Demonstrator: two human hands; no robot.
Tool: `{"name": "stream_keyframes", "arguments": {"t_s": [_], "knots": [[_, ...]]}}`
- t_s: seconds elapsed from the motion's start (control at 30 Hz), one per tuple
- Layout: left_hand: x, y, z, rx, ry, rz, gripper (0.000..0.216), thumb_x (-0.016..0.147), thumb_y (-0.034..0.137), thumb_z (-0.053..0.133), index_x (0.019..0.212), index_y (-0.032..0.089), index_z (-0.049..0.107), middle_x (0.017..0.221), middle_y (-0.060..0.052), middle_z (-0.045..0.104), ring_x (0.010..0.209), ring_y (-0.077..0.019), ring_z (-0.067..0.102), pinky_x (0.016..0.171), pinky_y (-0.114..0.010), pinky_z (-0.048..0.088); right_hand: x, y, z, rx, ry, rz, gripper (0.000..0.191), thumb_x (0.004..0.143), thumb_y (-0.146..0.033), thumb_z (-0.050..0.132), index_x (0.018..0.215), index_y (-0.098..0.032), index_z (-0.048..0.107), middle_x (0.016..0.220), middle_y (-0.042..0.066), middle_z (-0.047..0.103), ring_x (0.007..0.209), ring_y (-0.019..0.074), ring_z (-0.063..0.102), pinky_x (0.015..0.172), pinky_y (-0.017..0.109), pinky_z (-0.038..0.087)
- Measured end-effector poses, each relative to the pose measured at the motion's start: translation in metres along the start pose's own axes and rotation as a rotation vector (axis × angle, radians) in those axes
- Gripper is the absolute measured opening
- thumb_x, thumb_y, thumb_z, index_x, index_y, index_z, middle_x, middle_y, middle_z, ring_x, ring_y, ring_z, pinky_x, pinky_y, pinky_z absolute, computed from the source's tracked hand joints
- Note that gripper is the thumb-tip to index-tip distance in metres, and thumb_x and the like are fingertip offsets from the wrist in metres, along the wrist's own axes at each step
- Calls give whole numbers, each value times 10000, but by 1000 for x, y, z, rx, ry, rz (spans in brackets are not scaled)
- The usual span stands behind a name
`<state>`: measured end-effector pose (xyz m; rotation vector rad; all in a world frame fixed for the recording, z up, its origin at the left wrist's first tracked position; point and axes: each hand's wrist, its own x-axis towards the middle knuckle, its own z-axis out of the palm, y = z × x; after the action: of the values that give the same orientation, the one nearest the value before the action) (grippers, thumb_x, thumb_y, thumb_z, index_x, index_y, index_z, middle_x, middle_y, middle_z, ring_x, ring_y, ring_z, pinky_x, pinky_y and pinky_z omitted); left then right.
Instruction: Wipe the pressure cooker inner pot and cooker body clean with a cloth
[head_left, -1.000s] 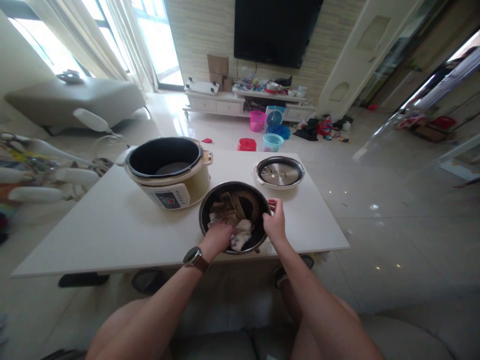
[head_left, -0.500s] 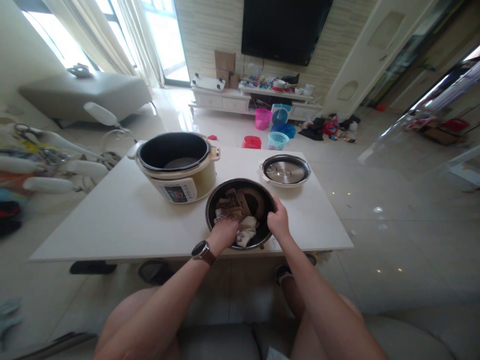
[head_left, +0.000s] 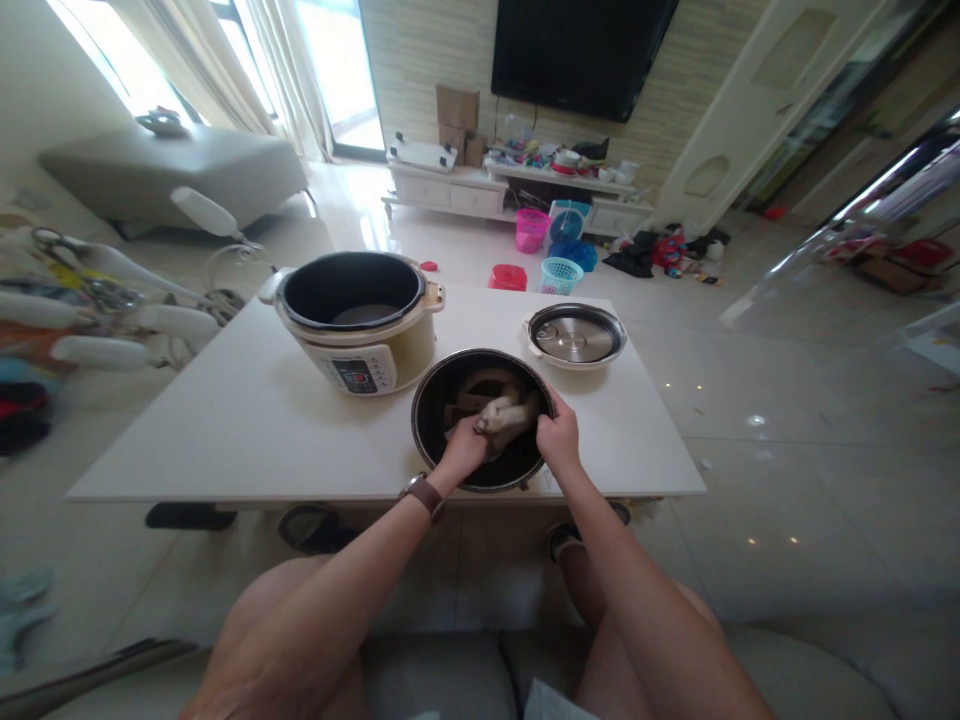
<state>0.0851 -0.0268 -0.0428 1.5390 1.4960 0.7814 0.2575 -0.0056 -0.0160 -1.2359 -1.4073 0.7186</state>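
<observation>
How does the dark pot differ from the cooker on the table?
The right hand grips the dark pot by its rim; no hand touches the cooker. The left hand holds cloth inside the pot, while the cooker shows none. The cooker has a light-coloured body with a front panel; the pot looks dark. Both have open tops and dark interiors.

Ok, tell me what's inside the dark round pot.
A pale cloth, gripped by the left hand, is inside the pot. Whatever lies directly beneath cloth and hand is covered and can't be seen.
</observation>
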Motion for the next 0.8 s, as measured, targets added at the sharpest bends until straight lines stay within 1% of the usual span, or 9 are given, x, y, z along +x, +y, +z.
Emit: {"name": "stream_keyframes", "arguments": {"t_s": [0.07,0.13,0.23,0.33,0.47,0.57,0.67,0.73,0.8], "knots": [[1,5,8,-89,33,33,515,946,77,508,1420,124,705,1420,-126,745,1318,-267,692,1153,-387,523,-1,1,2,-10,13,21,674,704,-166,473,1297,-225,787,1245,32,816,1311,255,694,1274,459,446],[-3,9,13,-46,-28,131,583,913,34,476,1438,155,698,1447,-100,733,1354,-255,666,1181,-379,502,-3,2,4,-13,35,39,667,715,-174,475,1305,-216,783,1220,43,824,1272,261,712,1239,452,482],[-15,13,14,145,-212,256,657,846,-29,447,1356,240,761,1410,-60,756,1342,-234,670,1174,-338,497,-6,3,6,-9,69,45,656,718,-171,482,1300,-204,783,1206,52,828,1226,262,726,1200,439,513],[-24,15,2,442,-314,173,556,884,-1,496,1259,265,809,1318,-95,785,1274,-274,714,1125,-377,529,-8,2,4,-24,90,33,610,721,-171,490,1245,-205,800,1240,53,819,1206,263,728,1189,434,517],[-28,20,-18,780,-280,5,354,998,127,514,1186,162,812,1199,-194,784,1196,-334,744,1056,-438,564,-4,1,-2,-89,80,-9,528,719,-172,506,1148,-208,810,1230,66,818,1203,275,728,1172,445,526],[-30,22,-23,834,-273,51,348,1035,158,478,1123,98,809,1182,-225,778,1204,-341,733,1095,-450,537,5,-3,-8,-160,109,-10,320,727,-195,563,967,-216,775,1238,101,810,1197,305,724,1105,484,563],[-31,20,-21,831,-268,137,336,1035,160,491,1111,87,810,1197,-232,775,1264,-337,697,1224,-471,426,15,-7,-14,-162,136,39,153,752,-231,605,874,-221,697,1160,125,813,1094,302,741,966,466,615],[-30,18,-19,825,-262,181,321,1026,149,506,1123,86,805,1218,-233,770,1317,-326,665,1284,-463,347,20,-9,-19,-141,116,39,246,749,-228,605,966,-211,720,1059,110,815,998,272,743,922,428,619],[-28,16,-19,814,-265,203,316,1019,133,508,1125,95,804,1251,-226,762,1352,-317,642,1301,-455,317,24,-9,-23,-140,53,16,425,719,-204,585,1106,-196,758,1047,96,816,969,253,738,927,408,612]]}}
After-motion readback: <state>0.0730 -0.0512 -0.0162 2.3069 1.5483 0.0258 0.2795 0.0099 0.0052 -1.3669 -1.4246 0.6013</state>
